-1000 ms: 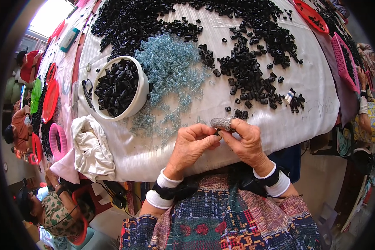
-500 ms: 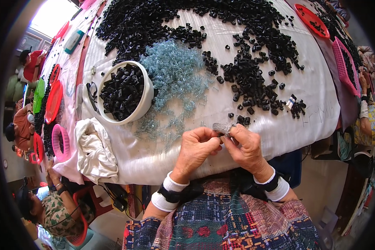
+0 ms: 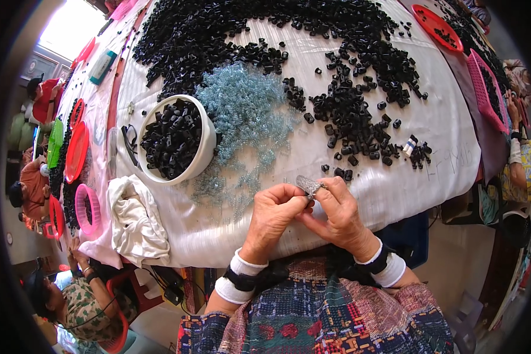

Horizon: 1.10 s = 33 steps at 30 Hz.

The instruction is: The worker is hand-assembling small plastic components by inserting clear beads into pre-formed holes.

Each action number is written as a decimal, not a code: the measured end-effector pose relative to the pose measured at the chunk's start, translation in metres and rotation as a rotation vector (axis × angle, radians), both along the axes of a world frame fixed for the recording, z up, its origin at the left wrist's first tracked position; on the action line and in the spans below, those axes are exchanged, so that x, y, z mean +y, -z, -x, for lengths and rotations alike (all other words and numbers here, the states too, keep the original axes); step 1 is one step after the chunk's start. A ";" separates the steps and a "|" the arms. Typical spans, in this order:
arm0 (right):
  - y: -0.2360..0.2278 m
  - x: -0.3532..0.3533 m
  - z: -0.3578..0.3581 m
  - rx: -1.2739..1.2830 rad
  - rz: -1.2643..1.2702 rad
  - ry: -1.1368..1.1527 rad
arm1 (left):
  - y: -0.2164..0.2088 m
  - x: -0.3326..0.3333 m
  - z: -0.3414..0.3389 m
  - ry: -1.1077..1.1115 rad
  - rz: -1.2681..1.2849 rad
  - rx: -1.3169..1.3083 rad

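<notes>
My left hand is closed, thumb and index finger pinched on a small black plastic part, mostly hidden between the fingertips. Against it comes my right hand, also closed. A shiny grey, finger-length piece with a rough, netted look sticks out from its fingers; I cannot make out its kind. Just beyond my hands lies a heap of small clear bluish coil springs. Right of the springs, small black plastic parts are strewn over the white cloth.
A white bucket full of black parts stands left of the springs, beside a crumpled white cloth. Red trays, a pink basket and a small white bottle lie around. Other people sit along both sides.
My hands stay together, and the right fingers have shifted slightly left and down. The grey piece is tilted more steeply. The whole view has shifted a little.
</notes>
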State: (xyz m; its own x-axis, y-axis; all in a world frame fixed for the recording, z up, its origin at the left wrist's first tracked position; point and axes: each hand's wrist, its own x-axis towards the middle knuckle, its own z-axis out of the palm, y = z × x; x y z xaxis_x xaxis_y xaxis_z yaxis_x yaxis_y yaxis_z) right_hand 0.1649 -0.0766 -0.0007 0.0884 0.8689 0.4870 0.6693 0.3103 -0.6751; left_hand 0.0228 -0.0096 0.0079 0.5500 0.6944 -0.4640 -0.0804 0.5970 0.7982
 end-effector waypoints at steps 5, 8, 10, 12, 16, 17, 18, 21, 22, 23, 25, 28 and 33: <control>0.001 0.002 0.003 -0.081 -0.033 0.039 | 0.000 0.000 0.000 -0.002 -0.002 0.002; 0.001 0.004 0.003 -0.075 -0.024 0.042 | 0.000 0.001 -0.001 -0.004 0.000 -0.002; 0.002 0.002 0.001 -0.084 -0.012 0.044 | 0.000 0.001 -0.001 -0.004 0.008 -0.002; 0.003 0.002 0.000 -0.093 -0.004 0.044 | 0.001 0.000 -0.001 0.001 -0.051 0.057; 0.005 0.001 -0.002 -0.109 -0.013 0.046 | 0.000 0.000 -0.003 0.010 -0.035 0.071; 0.004 0.001 -0.003 -0.117 -0.014 0.039 | 0.000 0.000 -0.003 0.017 -0.045 0.080; 0.004 0.000 -0.003 -0.117 -0.013 0.041 | 0.000 0.000 -0.002 0.023 -0.055 0.089; 0.005 0.000 -0.004 -0.124 -0.011 0.039 | 0.002 0.000 -0.002 0.045 -0.069 0.105; 0.005 0.000 -0.004 -0.118 -0.001 0.044 | 0.001 0.000 -0.002 0.045 -0.069 0.106; 0.005 0.000 -0.003 -0.112 0.009 0.048 | 0.001 0.000 -0.002 0.044 -0.060 0.107; 0.008 0.000 -0.005 -0.077 0.007 0.049 | 0.001 0.000 -0.002 0.044 -0.048 0.109; 0.012 0.003 -0.007 -0.008 0.010 0.064 | 0.000 0.000 -0.003 0.057 -0.069 0.113; 0.013 0.002 -0.007 0.059 0.027 0.103 | -0.002 0.001 -0.002 0.009 -0.003 0.111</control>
State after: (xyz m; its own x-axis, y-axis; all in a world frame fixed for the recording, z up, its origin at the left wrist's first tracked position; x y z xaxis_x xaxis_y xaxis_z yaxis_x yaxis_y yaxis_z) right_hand 0.1724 -0.0745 -0.0136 0.2060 0.8664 0.4549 0.6556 0.2229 -0.7214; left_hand 0.0246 -0.0086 0.0103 0.5012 0.6916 -0.5201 0.0139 0.5945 0.8040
